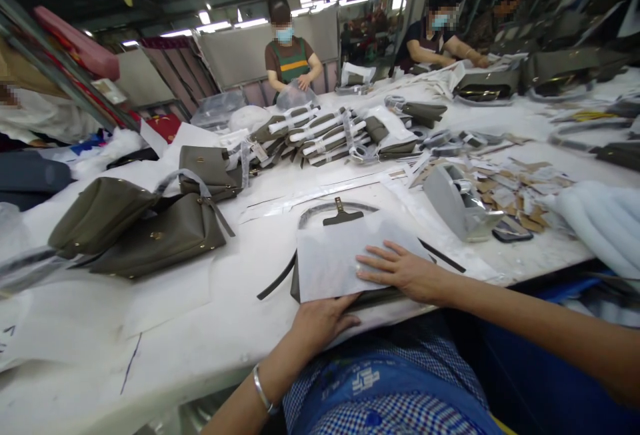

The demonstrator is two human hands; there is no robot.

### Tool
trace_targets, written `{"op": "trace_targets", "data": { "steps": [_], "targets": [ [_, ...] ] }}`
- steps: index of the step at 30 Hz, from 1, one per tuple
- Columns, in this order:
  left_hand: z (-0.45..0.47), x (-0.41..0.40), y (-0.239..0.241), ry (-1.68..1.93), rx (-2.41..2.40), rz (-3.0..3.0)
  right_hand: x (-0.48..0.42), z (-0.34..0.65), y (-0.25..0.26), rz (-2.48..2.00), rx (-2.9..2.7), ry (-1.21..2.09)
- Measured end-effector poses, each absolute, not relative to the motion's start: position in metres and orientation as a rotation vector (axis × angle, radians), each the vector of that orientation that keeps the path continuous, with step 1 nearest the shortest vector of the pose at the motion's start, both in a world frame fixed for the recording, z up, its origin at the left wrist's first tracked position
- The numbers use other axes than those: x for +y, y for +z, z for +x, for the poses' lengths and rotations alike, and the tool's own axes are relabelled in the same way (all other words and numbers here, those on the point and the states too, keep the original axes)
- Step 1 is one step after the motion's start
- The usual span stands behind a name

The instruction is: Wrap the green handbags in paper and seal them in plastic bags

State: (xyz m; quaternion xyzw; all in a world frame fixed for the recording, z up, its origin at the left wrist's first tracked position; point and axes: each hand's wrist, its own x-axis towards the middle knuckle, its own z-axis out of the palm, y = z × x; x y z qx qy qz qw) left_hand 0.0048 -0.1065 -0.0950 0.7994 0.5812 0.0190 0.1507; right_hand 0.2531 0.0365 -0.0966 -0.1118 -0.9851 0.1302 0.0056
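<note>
A dark olive handbag lies on the table in front of me, mostly hidden under a sheet of white paper. Its flap tab with a gold clasp and a wrapped handle stick out past the paper's far edge. Dark straps reach out at both sides. My right hand lies flat on the paper, fingers stretched and apart. At the bag's near edge, my left hand grips the edge, its fingertips partly hidden.
Finished-looking olive handbags stand to the left. A heap of handbags with white wrapping lies further back. On the right are a tape dispenser, a phone and paper scraps. Co-workers stand across the table.
</note>
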Motion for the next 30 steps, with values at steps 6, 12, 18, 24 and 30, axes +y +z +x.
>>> {"op": "trace_targets", "data": {
  "steps": [6, 12, 18, 24, 30],
  "targets": [
    [0.015, -0.130, -0.065, 0.113, 1.740, 2.519, 0.036, 0.257, -0.103, -0.293, -3.005, 0.339],
    [0.029, -0.106, -0.023, 0.486, 1.791, 2.419, 0.034, 0.259, -0.110, -0.293, -2.947, 0.314],
    [0.010, -0.062, -0.063, 0.284, 1.645, 2.594, 0.032, 0.262, -0.115, -0.224, -2.906, 0.279],
    [0.001, -0.076, -0.076, 0.248, 1.640, 2.637, 0.029, 0.267, -0.118, -0.146, -2.829, 0.341],
    [-0.001, -0.078, -0.087, 0.251, 1.650, 2.670, 0.025, 0.266, -0.092, -0.188, -2.802, 0.612]
  ]
}}
